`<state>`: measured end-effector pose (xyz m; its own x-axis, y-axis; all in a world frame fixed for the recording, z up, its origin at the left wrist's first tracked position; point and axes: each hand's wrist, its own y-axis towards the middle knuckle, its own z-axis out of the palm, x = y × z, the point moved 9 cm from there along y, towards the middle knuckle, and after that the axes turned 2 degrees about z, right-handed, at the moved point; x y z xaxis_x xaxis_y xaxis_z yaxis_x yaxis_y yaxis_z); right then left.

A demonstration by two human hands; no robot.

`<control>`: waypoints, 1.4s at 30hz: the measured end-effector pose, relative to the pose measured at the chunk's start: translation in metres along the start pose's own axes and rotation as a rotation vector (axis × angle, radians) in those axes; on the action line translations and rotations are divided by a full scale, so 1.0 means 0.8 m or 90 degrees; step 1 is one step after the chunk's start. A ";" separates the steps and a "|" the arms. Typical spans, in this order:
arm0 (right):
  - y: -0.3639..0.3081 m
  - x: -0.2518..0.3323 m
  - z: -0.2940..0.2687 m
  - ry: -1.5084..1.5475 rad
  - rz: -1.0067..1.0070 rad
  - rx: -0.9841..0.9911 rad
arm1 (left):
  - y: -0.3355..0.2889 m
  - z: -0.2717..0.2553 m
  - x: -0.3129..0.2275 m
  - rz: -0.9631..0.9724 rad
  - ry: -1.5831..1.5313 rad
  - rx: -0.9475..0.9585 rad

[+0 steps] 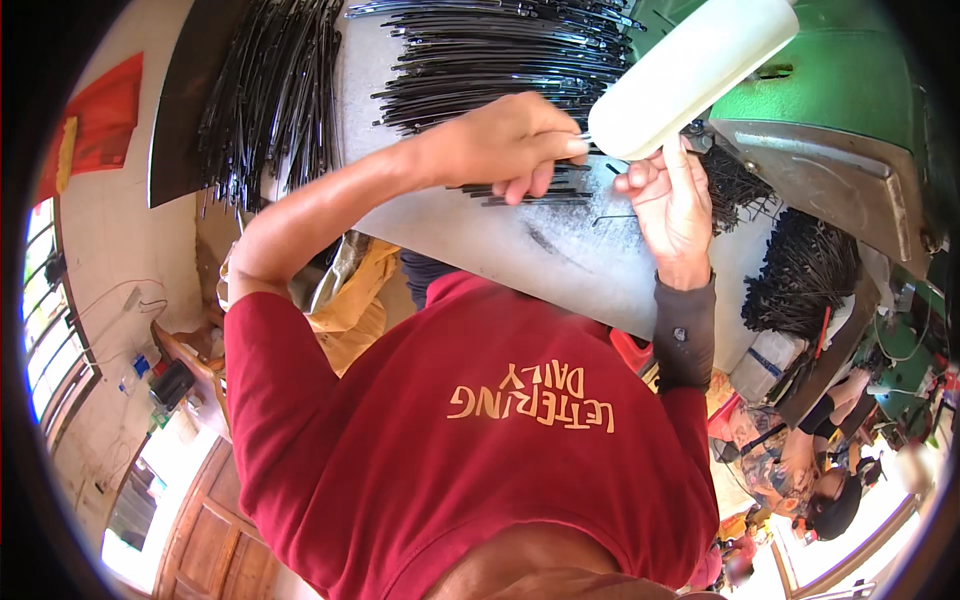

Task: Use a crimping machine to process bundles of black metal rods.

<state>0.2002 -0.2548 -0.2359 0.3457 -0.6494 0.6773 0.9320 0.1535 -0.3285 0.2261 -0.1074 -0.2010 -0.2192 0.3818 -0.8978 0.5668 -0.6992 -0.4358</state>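
Note:
My left hand (510, 148) is closed in a pinch at the lower left end of a white, rounded oblong cover (690, 75), above a metal worktop (470, 235). What its fingertips hold is too small to make out. Just right of it, my right hand (675, 205) has curled fingers, their tips raised against the cover's lower edge and partly hidden by it. Beneath my left hand lie a few thin black rods (545, 188). Beyond it, a thick row of similar black rods (500, 60) covers the worktop.
Another bundle of black rods (275, 95) lies at the far left. A green machine (820, 100) with a metal edge stands at the right. Dark piles of thin pieces (800, 270) sit near it. Another person (790, 460) is at the lower right. A yellowish sack (355, 310) hangs below the worktop.

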 end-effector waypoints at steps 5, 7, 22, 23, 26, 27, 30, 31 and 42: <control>-0.011 -0.004 0.013 0.046 -0.034 0.025 | -0.041 -0.016 -0.006 0.084 0.081 -0.079; -0.023 0.006 -0.002 0.058 -0.086 -0.035 | -0.049 -0.034 0.032 -0.005 -0.347 -0.233; -0.028 0.068 -0.057 0.021 -0.268 -0.147 | 0.091 0.021 -0.007 0.240 -0.714 -0.162; -0.028 0.067 -0.059 0.023 -0.265 -0.144 | 0.093 0.022 -0.010 0.264 -0.687 -0.163; -0.029 0.066 -0.075 0.065 -0.257 -0.138 | 0.098 0.023 -0.013 0.309 -0.626 -0.165; -0.027 0.064 -0.075 0.065 -0.257 -0.137 | 0.098 0.023 -0.016 0.329 -0.592 -0.167; -0.029 0.066 -0.051 0.023 -0.281 -0.131 | 0.092 0.017 -0.014 0.287 -0.593 -0.196; -0.028 0.064 -0.051 0.024 -0.280 -0.128 | 0.090 0.015 -0.013 0.287 -0.591 -0.199; -0.029 0.060 -0.070 0.006 -0.265 -0.167 | 0.107 0.021 0.005 0.324 -0.570 -0.236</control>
<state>0.1892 -0.3316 -0.2329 -0.0532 -0.6231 0.7803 0.9316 -0.3124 -0.1859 0.2606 -0.1759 -0.2429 -0.3043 -0.5830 -0.7533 0.9255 -0.3681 -0.0890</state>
